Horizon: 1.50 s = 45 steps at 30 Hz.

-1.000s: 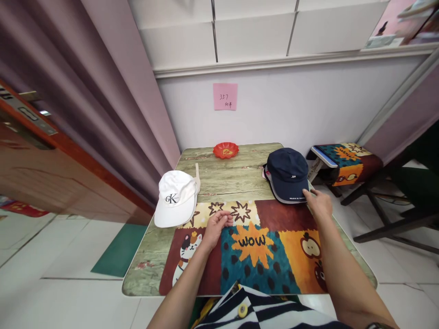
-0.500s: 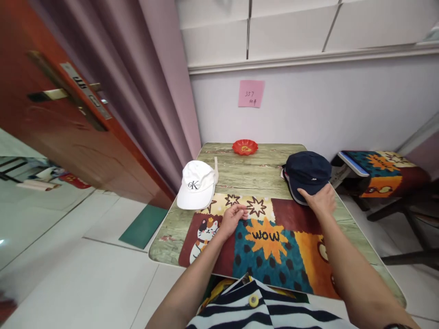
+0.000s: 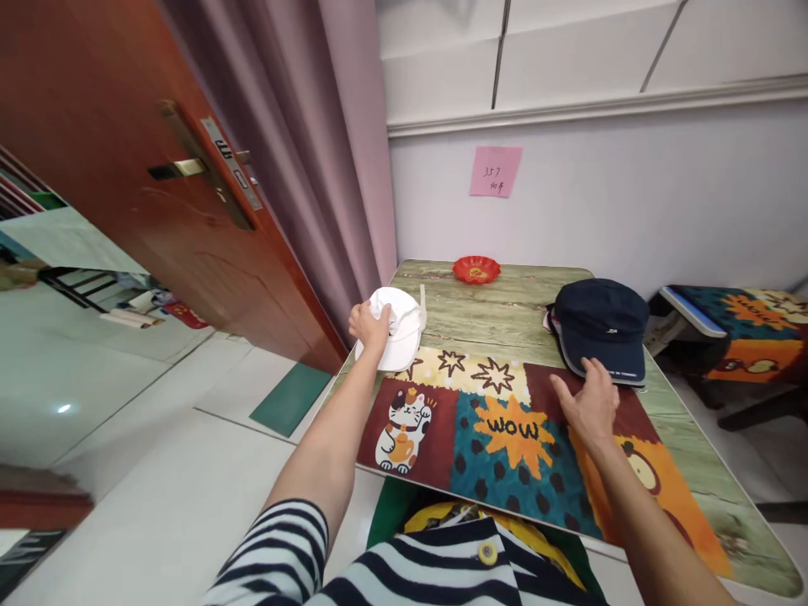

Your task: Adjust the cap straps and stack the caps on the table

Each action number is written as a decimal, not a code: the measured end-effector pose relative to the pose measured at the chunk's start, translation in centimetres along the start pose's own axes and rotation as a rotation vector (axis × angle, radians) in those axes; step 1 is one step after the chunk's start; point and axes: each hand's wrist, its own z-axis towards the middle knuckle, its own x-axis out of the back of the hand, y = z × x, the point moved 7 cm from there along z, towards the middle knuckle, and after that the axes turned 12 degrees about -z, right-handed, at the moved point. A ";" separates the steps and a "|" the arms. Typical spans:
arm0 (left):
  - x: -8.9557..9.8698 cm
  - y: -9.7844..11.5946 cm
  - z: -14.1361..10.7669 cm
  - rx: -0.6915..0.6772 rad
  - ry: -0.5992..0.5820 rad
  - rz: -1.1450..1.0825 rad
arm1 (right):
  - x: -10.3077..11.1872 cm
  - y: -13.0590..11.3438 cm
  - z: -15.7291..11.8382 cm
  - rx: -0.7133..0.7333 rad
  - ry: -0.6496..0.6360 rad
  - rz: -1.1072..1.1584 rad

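On the table's left side sits a white baseball cap (image 3: 404,337), its strap standing up at the back. My left hand (image 3: 369,326) is on the cap's left front, fingers curled over it and thumb across the front, partly hiding the logo. At the right lies a navy cap (image 3: 599,316) with a small white emblem, on top of other headwear whose edges peek out beneath. My right hand (image 3: 588,406) is just in front of the navy brim, thumb and fingers apart, holding nothing.
A red scalloped dish (image 3: 476,270) stands at the back of the wood-patterned table (image 3: 505,311). A colourful mat (image 3: 435,421) covers the front. A brown door (image 3: 265,278) and purple curtain (image 3: 341,151) are at left; a second mat-covered surface (image 3: 751,337) is at right.
My left hand has moved from above the mat to the white cap. My right hand has let go of the navy cap and drawn back from it. The view has shifted left.
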 end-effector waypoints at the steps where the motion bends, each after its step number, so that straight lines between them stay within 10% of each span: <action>1: -0.2 -0.3 0.5 0.021 -0.012 0.006 | -0.2 -0.3 -0.3 0.002 -0.014 0.019; 11: -0.5 -0.6 2.3 0.009 -0.060 -0.008 | 1.1 -2.1 0.0 0.017 -0.050 0.114; 20: 2.3 5.6 1.2 -0.177 -0.083 -0.187 | 2.7 -7.2 0.4 -0.009 -0.142 0.353; 28: 5.2 14.6 -5.5 -0.398 -0.294 -0.676 | 0.8 -15.2 0.8 -0.235 -0.666 1.152; 33: 4.5 16.4 -11.5 -0.367 -0.503 -0.808 | 1.3 -18.5 1.4 -0.281 -0.940 1.584; 36: 2.2 15.0 -14.0 -0.255 -0.690 -0.932 | 2.3 -17.9 1.7 -0.264 -0.867 1.711; 40: -2.3 9.6 -15.5 0.267 -0.797 -1.030 | 3.6 -16.9 0.7 -0.232 -0.876 1.716; 45: -5.9 7.3 -20.2 0.680 -1.342 -1.060 | 4.4 -16.1 -1.0 -0.214 -0.874 1.681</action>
